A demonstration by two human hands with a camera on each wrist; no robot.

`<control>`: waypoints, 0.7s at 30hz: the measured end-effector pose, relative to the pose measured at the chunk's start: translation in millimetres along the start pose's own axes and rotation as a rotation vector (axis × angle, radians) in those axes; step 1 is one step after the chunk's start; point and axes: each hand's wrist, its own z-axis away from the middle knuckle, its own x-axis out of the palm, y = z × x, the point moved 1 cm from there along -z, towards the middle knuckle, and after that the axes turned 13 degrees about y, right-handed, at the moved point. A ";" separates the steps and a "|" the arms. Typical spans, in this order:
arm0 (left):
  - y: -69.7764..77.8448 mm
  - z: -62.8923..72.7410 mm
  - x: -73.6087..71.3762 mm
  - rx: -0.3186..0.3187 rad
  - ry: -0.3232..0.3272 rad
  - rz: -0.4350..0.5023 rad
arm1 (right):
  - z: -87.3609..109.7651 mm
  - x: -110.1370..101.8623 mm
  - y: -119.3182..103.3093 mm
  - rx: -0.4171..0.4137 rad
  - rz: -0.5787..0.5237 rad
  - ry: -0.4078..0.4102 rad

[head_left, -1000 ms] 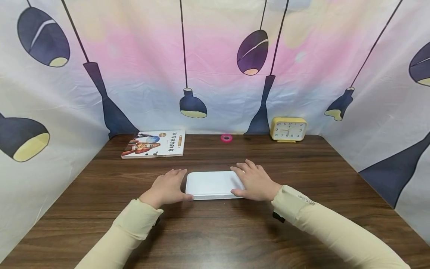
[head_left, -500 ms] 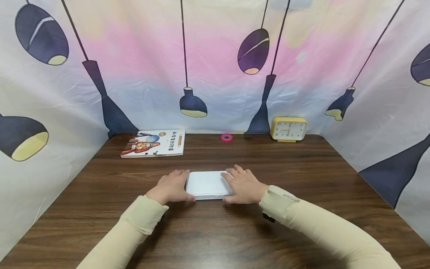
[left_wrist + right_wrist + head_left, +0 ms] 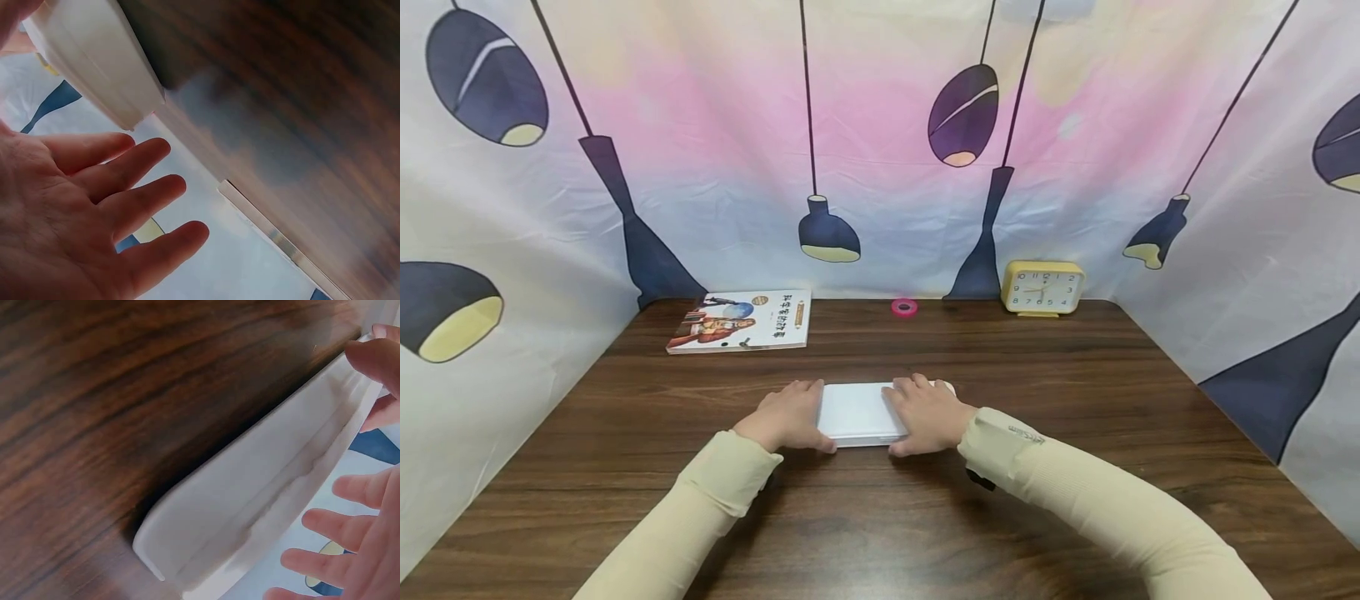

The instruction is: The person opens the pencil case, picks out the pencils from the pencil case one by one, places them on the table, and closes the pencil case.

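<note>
A flat white rectangular box (image 3: 856, 410) lies on the wooden table between the hands. At its left end is my left hand (image 3: 790, 418), thumb by the near corner and fingers by the far one. My right hand (image 3: 928, 418) lies over the right part of the box and hides much of that end; its thumb is at the near edge. The left wrist view shows the white box (image 3: 94, 56) beyond straight, spread fingers. In the right wrist view, the thumb overlaps the far end of the white box (image 3: 250, 500), and the other fingers stretch out loosely beside it.
Behind the box, a picture book (image 3: 741, 322) lies at the back left of the table (image 3: 880, 533). A small pink ring-shaped object (image 3: 905, 307) is at the back middle, and a yellow clock (image 3: 1042, 288) stands back right. A printed curtain (image 3: 722, 167) hangs behind.
My right hand has moved left from the box's right end to farther over its top. My left hand has shifted slightly right, closer against the left end. The box stays about where it was.
</note>
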 end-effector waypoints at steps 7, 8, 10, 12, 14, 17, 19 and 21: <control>0.7 -2.3 1.3 0.004 -0.002 -0.006 | -6.5 2.0 -1.6 0.007 0.039 -0.024; 0.8 -2.8 1.6 0.006 0.000 -0.007 | -7.3 2.7 -1.5 0.010 0.043 -0.028; 1.0 -3.9 2.2 0.008 0.000 -0.006 | -9.1 3.5 -1.7 0.016 0.044 -0.034; 1.5 -4.8 2.4 0.009 0.001 -0.005 | -10.9 3.2 -2.0 0.022 0.038 -0.035; 2.0 -5.8 2.9 0.007 0.002 -0.007 | -12.6 2.0 -2.7 0.020 0.032 -0.038; 2.7 -7.0 2.4 0.012 0.006 -0.017 | -14.8 -1.8 -4.2 0.009 0.033 -0.040; 3.6 -8.2 2.3 0.017 0.005 -0.017 | -16.1 -4.5 -5.6 -0.003 0.042 -0.043; 4.5 -9.5 2.5 0.021 0.000 -0.013 | -17.5 -7.0 -6.9 -0.011 0.047 -0.044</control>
